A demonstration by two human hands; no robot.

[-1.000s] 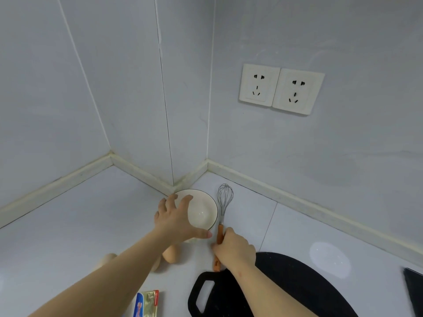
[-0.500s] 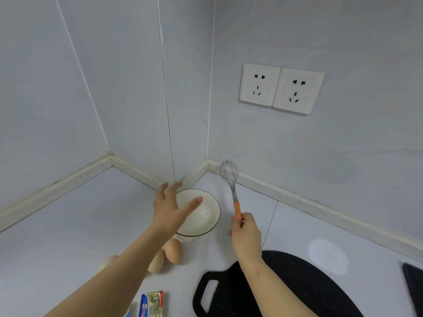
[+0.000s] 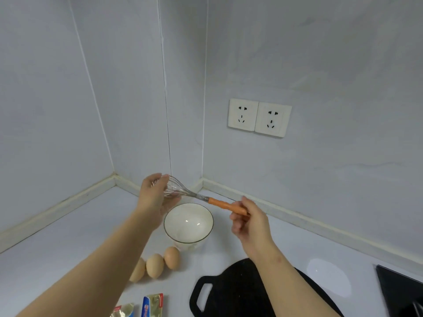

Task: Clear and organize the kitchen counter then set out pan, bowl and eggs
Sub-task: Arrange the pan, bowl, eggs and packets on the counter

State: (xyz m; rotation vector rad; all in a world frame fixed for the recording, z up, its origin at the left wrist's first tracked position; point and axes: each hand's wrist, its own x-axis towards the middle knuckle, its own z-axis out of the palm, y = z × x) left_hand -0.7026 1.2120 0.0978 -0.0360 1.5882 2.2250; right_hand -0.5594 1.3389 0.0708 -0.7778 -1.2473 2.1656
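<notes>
The right hand pinches the orange handle of the whisk, held nearly level above the bowl. The left hand curls fingers and thumb round the wire head, seemingly touching it. The bowl stands on the table near the corner, three eggs just beside it.

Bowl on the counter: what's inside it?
Nothing. The bowl shows its bare white inside with two small glints of light, and none of it is covered. The whisk is up in the air, held by the left hand and right hand, not inside.
</notes>
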